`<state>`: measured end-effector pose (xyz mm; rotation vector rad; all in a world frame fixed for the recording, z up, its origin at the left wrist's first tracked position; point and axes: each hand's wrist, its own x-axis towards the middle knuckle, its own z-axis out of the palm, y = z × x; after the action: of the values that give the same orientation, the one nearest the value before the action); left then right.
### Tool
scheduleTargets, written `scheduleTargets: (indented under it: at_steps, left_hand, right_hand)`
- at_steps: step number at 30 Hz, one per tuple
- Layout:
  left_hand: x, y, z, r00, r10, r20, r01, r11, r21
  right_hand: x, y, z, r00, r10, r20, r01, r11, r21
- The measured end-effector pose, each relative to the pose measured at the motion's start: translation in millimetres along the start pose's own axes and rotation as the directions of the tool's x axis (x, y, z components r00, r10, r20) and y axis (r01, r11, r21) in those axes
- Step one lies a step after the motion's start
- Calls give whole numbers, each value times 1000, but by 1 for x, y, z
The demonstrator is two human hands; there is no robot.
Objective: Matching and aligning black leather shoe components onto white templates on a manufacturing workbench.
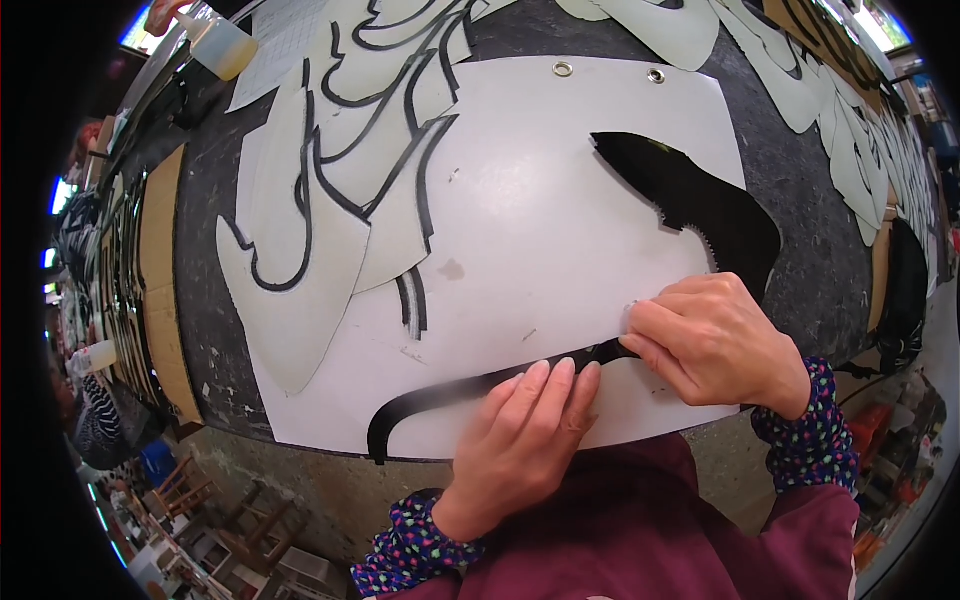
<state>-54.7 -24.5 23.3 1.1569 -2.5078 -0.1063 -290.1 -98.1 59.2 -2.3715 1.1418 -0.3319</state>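
Observation:
A large white sheet (540,230) with two metal eyelets lies on the dark worktable (800,200). On it lies a black cut-out piece (700,205) with a toothed edge that narrows into a long curved black strip (420,405) near the front edge. My left hand (525,440) lies flat, fingertips pressing on the strip. My right hand (715,340) is closed just to the right, fingers pinched on the strip where it meets the wide black part.
Several white cut pieces with black edges (340,170) are stacked at the back left, more white pieces (850,130) at the back right. A plastic squeeze bottle (215,40) stands far left. Cardboard strips (160,270) line the table's left edge. Chairs (210,510) stand below.

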Motion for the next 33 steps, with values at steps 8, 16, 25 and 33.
scheduleTargets:
  at_steps: [8,16,25,33]
  left_hand:
    - [1,-2,0,1000,-9,4,9,999,-36]
    - [0,0,2,999,-20,28,21,999,-41]
    - [2,3,3,999,-33,27,34,999,-39]
    - [6,9,8,998,-58,-40,60,997,53]
  right_hand:
    - [3,-1,-1,1000,16,10,-16,1000,1]
    - [5,-2,-2,999,29,35,-28,999,-18]
    - [5,-2,-1,999,32,20,-32,999,-6]
    - [4,-3,-2,1000,10,9,-11,1000,1]
